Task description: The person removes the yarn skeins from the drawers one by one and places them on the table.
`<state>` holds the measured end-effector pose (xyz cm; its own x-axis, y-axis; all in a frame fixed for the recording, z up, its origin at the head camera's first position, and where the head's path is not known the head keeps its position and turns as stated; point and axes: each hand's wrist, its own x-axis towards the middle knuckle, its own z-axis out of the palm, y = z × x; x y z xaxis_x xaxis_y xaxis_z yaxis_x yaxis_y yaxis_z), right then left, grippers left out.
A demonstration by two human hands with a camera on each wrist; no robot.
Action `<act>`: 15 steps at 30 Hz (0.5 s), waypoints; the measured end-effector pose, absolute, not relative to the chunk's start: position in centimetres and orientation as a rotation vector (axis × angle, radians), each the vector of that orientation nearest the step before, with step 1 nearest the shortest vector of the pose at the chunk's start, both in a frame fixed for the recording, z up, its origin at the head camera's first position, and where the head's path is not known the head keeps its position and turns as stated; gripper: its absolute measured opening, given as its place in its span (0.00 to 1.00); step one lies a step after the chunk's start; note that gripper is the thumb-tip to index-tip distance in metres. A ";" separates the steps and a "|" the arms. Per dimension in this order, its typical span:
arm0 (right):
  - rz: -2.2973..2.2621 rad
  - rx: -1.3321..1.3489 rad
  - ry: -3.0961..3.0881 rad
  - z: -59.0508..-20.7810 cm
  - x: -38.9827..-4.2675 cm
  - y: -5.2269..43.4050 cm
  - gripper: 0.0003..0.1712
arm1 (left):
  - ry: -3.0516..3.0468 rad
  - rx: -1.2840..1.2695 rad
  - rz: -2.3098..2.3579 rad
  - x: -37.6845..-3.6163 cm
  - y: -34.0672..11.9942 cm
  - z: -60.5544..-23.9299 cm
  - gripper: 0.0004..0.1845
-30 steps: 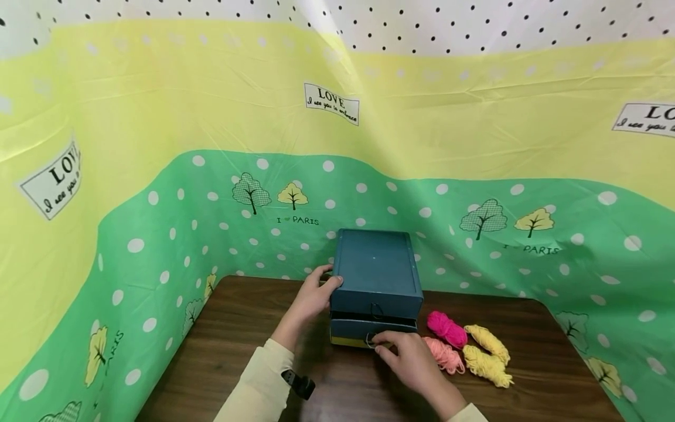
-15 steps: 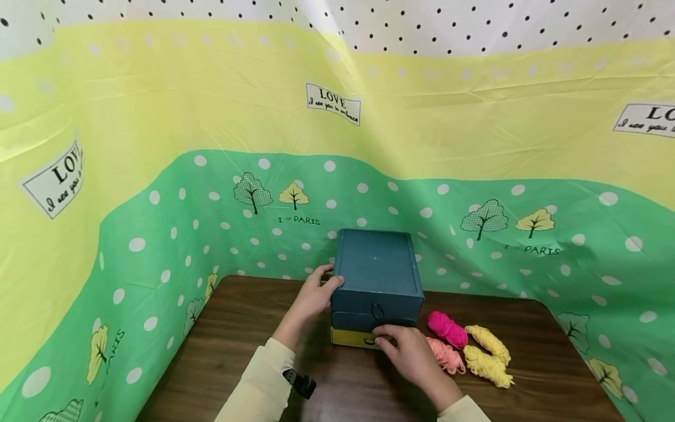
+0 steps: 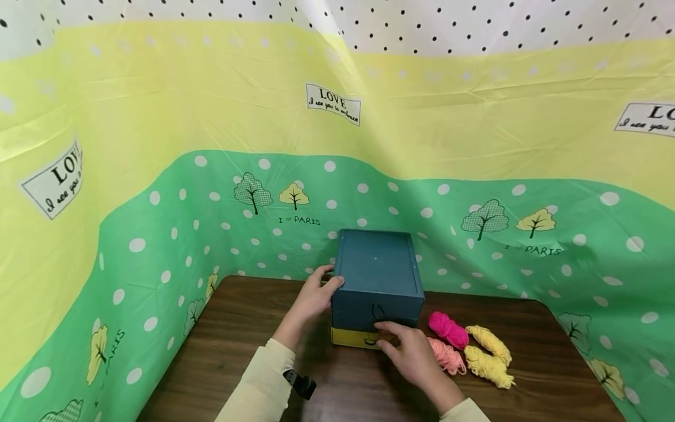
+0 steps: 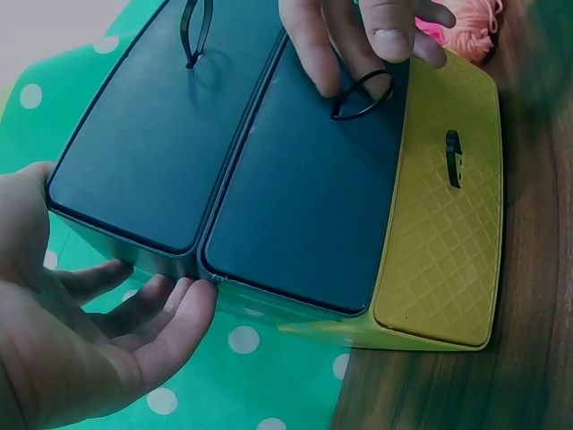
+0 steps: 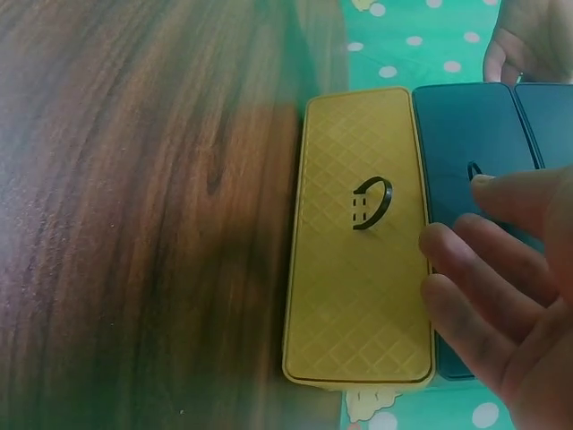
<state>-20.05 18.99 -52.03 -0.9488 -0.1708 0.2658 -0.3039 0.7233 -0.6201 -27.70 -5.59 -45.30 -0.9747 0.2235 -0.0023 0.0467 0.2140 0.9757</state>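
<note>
A small blue cabinet of drawers (image 3: 375, 264) stands near the table's back edge. Its top and middle drawers (image 4: 295, 206) have blue fronts, and the bottom drawer (image 4: 439, 233) has a yellow quilted front. Each front carries a dark loop handle. My left hand (image 3: 313, 296) holds the cabinet's left side, thumb over the top edge and fingertips against the side wall. My right hand (image 3: 411, 354) is at the middle drawer's front, fingers at its loop handle (image 4: 358, 117). The middle drawer lies flush with the top one.
Right of the cabinet lie yarn skeins: a magenta skein (image 3: 448, 329), a coral skein (image 3: 448, 356) and two yellow skeins (image 3: 487, 366). A patterned cloth (image 3: 263, 234) hangs close behind the wooden table (image 3: 253, 319). A black band (image 3: 299, 384) sits at my left wrist.
The middle drawer, a little pulled out a second ago, has slid back in with my right hand at its front, uncovering the yellow drawer front. My left hand stays put.
</note>
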 end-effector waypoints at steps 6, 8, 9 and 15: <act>1.080 0.322 -2.770 -52.3 -19.9 19.2 0.18 | 2.337 0.264 1.863 -27.9 -5.6 -45.4 0.35; 1.084 0.318 -2.802 -52.6 -19.9 19.2 0.17 | 2.336 0.265 1.865 -27.9 -5.6 -45.4 0.35; 1.084 0.317 -2.818 -52.7 -19.9 19.3 0.16 | 2.335 0.265 1.867 -27.9 -5.6 -45.5 0.35; 1.064 0.376 -2.886 -54.1 -20.0 19.3 0.16 | 2.337 0.267 1.861 -27.8 -5.6 -45.4 0.35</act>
<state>-19.97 19.34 -54.05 -0.9697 -0.2112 0.1231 -0.2406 0.7350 -0.6339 -27.76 -5.57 -45.40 -0.9741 0.2259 -0.0009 0.0498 0.2183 0.9746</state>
